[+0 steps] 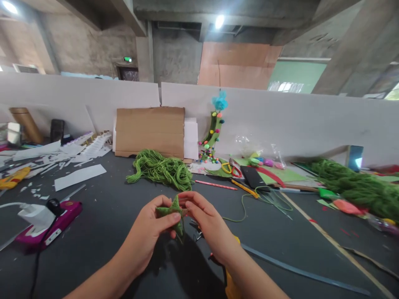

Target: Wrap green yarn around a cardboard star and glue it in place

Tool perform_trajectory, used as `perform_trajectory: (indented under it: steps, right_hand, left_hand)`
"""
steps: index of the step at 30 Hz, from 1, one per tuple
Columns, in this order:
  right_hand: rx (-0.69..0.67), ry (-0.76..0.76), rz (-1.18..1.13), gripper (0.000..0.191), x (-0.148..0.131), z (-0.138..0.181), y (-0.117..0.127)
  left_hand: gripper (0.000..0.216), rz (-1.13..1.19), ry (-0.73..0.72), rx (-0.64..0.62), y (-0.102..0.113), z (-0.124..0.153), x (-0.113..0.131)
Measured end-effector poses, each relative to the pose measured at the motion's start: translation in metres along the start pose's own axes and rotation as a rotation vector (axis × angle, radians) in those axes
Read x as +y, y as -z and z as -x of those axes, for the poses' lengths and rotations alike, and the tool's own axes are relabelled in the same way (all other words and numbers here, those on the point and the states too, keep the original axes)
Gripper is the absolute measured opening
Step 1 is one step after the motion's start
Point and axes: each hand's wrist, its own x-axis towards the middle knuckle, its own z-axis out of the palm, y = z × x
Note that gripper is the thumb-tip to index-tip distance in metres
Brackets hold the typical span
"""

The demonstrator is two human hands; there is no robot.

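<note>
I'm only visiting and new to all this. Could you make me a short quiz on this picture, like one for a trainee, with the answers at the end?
1. Multiple choice: what colour is the small piece that the left hand holds, with the fingers of the right hand close by its edge?
A) Red
B) Green
C) Blue

2. True or false: the pile of yarn lies in front of the cardboard.

3. Fill in the blank: the blue puff sits at the ____ of the upright decoration with the coloured balls.

Key: 1. B; 2. True; 3. top.
</note>
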Motion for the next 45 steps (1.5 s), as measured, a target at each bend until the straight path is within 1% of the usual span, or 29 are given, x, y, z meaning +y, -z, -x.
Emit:
perform_trajectory:
  steps: [3, 6, 8, 11, 14, 16, 18, 21, 22, 24, 27, 31, 33, 35, 37, 38, 39, 42, 43, 44, 45]
  right_hand:
    - [-0.059, -0.066, -0.088, 0.017, 0.0, 0.005, 0.001]
    - [-0.106, -0.13, -0.185, 0.019, -0.005, 0.008, -0.003]
    - [-0.097, -0.138, -0.146, 0.019, -0.008, 0.01, -0.006]
    - [-0.06, -0.09, 0.063, 0.018, -0.009, 0.012, -0.008]
    - [0.045, -0.015, 0.349, 0.017, -0.008, 0.015, -0.006]
    - [0.086, 0.072, 0.528, 0.013, -0.008, 0.019, -0.004]
    - [0.09, 0.227, 0.679, 0.012, -0.009, 0.023, -0.002]
    - [0.081, 0.5, 0.875, 0.019, -0.01, 0.028, -0.001]
    - [0.082, 0.573, 0.929, 0.022, -0.011, 0.03, -0.001]
    - [0.08, 0.663, 1.012, 0.026, -0.014, 0.031, -0.001]
    - [0.063, 0.702, 1.07, 0.028, -0.018, 0.033, 0.0]
    - [0.016, 0.685, 1.119, 0.027, -0.019, 0.031, 0.007]
    - [-0.001, 0.702, 1.138, 0.025, -0.02, 0.03, 0.012]
    - [-0.024, 0.705, 1.13, 0.024, -0.021, 0.029, 0.017]
    - [-0.057, 0.63, 1.048, 0.02, -0.025, 0.028, 0.022]
    - [-0.079, 0.544, 0.971, 0.018, -0.027, 0.028, 0.023]
    - [-0.11, 0.42, 0.872, 0.016, -0.03, 0.027, 0.025]
    - [-0.244, -0.061, 0.478, 0.012, -0.033, 0.023, 0.03]
    - [-0.286, -0.196, 0.346, 0.012, -0.032, 0.021, 0.031]
    - [-0.313, -0.295, 0.233, 0.011, -0.031, 0.019, 0.032]
    - [-0.323, -0.355, 0.143, 0.011, -0.029, 0.017, 0.033]
  left_hand:
    - [0.021, -0.028, -0.003, -0.033, 0.006, 0.002, 0.0]
    - [0.015, -0.077, -0.009, -0.078, 0.006, 0.004, 0.006]
    - [0.014, -0.119, -0.021, -0.042, 0.006, 0.005, 0.009]
    - [0.014, -0.132, -0.027, 0.003, 0.006, 0.005, 0.01]
    - [0.016, -0.098, -0.014, 0.02, 0.006, 0.005, 0.008]
    - [0.018, -0.079, -0.015, 0.031, 0.005, 0.005, 0.008]
    - [0.018, -0.055, -0.012, 0.03, 0.004, 0.006, 0.009]
    - [0.019, -0.027, -0.006, 0.023, 0.002, 0.008, 0.01]
    - [0.019, -0.024, -0.006, 0.019, 0.002, 0.009, 0.009]
    - [0.019, -0.032, -0.007, 0.013, 0.003, 0.01, 0.008]
    - [0.018, -0.097, -0.026, 0.005, 0.002, 0.011, 0.006]
    - [0.016, -0.345, -0.06, 0.027, -0.001, 0.013, 0.006]
    - [0.014, -0.433, -0.049, 0.008, -0.004, 0.014, 0.007]
    - [0.014, -0.449, -0.029, -0.042, -0.005, 0.014, 0.008]
    - [0.014, -0.413, 0.0, -0.102, -0.005, 0.014, 0.008]
    - [0.015, -0.389, 0.016, -0.133, -0.004, 0.014, 0.007]
    - [0.015, -0.366, 0.032, -0.163, -0.004, 0.014, 0.007]
    - [0.014, -0.308, 0.069, -0.237, -0.004, 0.014, 0.004]
    - [0.015, -0.289, 0.08, -0.256, -0.005, 0.015, 0.003]
    - [0.016, -0.268, 0.089, -0.277, -0.005, 0.015, 0.003]
    - [0.016, -0.248, 0.096, -0.299, -0.005, 0.015, 0.002]
